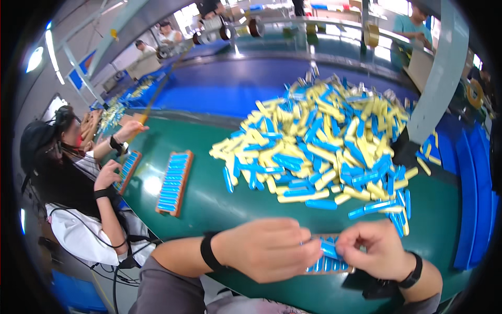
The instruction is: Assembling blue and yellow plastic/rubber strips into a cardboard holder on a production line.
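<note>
Close in front of me, my left hand (266, 250) and my right hand (377, 250) meet over a rack (328, 265) that holds a row of shiny blue strip-shaped pieces. A blue strip-shaped piece (329, 249) lies between the fingertips of both hands, just above the rack. My right thumb and forefinger pinch its right end. The left fingers are closed at its other end and hide part of it. Beyond my hands rises a large heap of loose blue and yellow strip-shaped pieces (319, 141). Dark bands circle both my wrists.
A second orange-brown rack (174, 183) filled with blue pieces lies on the green table (225, 201). To the left, a co-worker's hand (108, 175) is at another rack (129, 167). A grey post (436, 78) and blue bins (473, 199) stand at the right.
</note>
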Available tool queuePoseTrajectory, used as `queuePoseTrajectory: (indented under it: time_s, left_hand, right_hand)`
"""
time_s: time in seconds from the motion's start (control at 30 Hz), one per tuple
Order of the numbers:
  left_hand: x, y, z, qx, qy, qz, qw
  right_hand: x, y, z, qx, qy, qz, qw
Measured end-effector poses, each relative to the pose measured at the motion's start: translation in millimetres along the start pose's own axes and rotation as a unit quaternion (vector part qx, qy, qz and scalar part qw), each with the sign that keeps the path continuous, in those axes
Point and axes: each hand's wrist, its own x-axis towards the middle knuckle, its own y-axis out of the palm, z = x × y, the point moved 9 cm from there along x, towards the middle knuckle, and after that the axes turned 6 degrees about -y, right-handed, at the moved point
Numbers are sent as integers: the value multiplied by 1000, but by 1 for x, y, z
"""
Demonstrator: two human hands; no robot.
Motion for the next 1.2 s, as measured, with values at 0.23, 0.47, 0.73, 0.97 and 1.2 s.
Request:
queuePoseTrajectory:
  time_s: [0.23,0.47,0.73,0.97,1.2]
  left_hand:
    - [9,-10,3,12,-50,28,998]
    - [6,-8,29,-19,-164,-25,986]
    - [-2,-23,31,-22,-210,-24,977]
    - [-48,0,28,37,-291,110,950]
    - [-52,31,12,-15,-274,213,938]
  right_hand:
    - [0,6,-3,162,72,-18,984]
    - [3,2,20,64,-127,-52,988]
    - [3,-20,36,-58,-168,-121,977]
    - [9,-17,23,90,-86,-128,984]
    - [27,57,24,-167,-57,167,970]
